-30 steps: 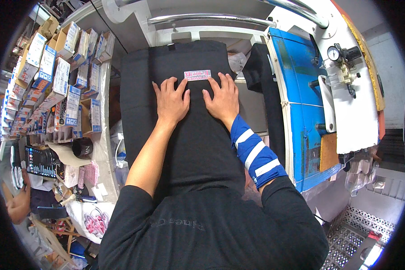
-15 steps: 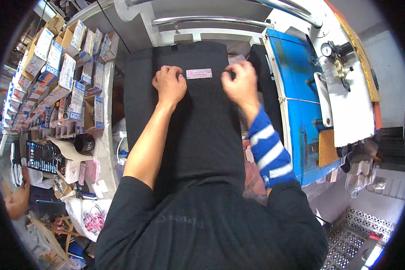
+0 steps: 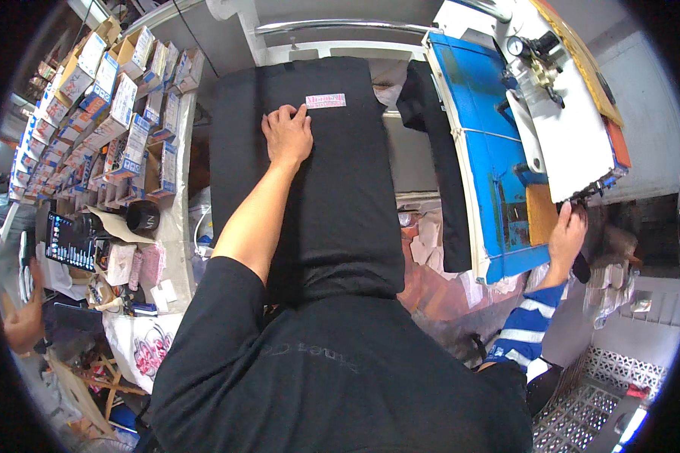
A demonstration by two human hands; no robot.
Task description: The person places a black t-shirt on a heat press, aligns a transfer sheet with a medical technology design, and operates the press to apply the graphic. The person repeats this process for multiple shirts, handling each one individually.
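Black cloth (image 3: 332,196), apparently a garment, lies stretched flat in front of me. Near its far end sits a small pale rectangular label (image 3: 325,101) with pinkish-red lettering. My left hand (image 3: 289,137) rests on the cloth just left of and below that label, its fingers apart and slightly bent, index fingertip near the label's corner. Far to the right, my right hand (image 3: 567,235) is at the lower edge of a white machine panel (image 3: 574,143). Its fingers are closed at a small dark fitting there; the fingertips are partly hidden.
Beside the cloth stands a blue machine bed (image 3: 483,151), with a pressure gauge (image 3: 517,47) above it. Stacked cardboard boxes (image 3: 113,113) fill the left side, near a black mug (image 3: 143,217) and a lit screen (image 3: 69,240). Another person's hand (image 3: 24,321) shows at far left.
My right hand has left the label's right side and moved right and nearer to the machine panel's edge. My left hand has shifted slightly toward the label. The whole view has shifted a little.
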